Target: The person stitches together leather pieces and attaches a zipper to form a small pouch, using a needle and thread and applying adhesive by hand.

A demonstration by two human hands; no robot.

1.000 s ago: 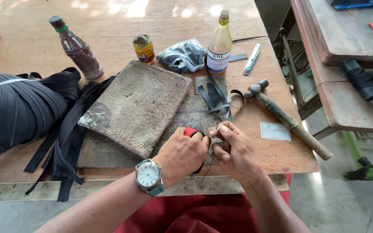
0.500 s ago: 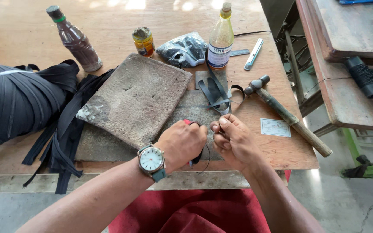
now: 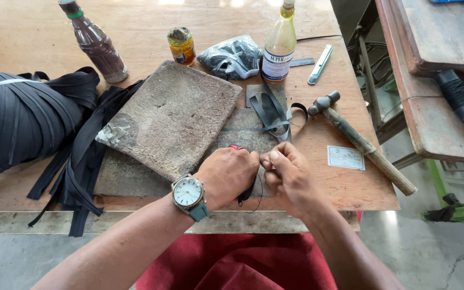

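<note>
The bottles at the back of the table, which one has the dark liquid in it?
The left-hand bottle with the green cap ring; its contents look dark brown, while the tall bottle is yellowish and the small jar orange.

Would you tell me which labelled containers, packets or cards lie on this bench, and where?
Yellowish bottle: back centre, upright, white and blue label.
Small jar: left of it, yellow-orange label.
Dark bottle: back left, tilted, green neck ring.
Plastic bag: between jar and yellowish bottle, clear, dark contents.
Pale card: flat beside hammer.
</note>
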